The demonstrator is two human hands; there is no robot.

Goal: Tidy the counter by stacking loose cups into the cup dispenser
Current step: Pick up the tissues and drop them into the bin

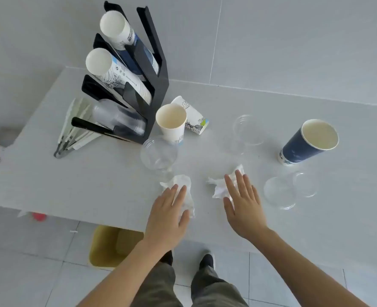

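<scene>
A black cup dispenser [158, 85] stands at the back left of the counter, holding stacks of paper cups in its upper slots and clear cups in the lowest. Loose cups lie about: a white paper cup [172, 122] upright, a printed paper cup [194, 117] on its side behind it, a clear cup [158, 154] in front, another clear cup [247, 131], a dark blue paper cup [307, 142] at the right, and a clear cup [287, 189] lying on its side. My left hand [170, 216] rests flat on a crumpled tissue [183, 187]. My right hand [243, 202] lies open over a second tissue [220, 187].
Wrapped straws or utensils [72, 131] fan out left of the dispenser. The counter's front edge [72, 214] runs just below my hands. A yellow bin [112, 247] sits on the floor beneath it. A tiled wall rises behind the counter.
</scene>
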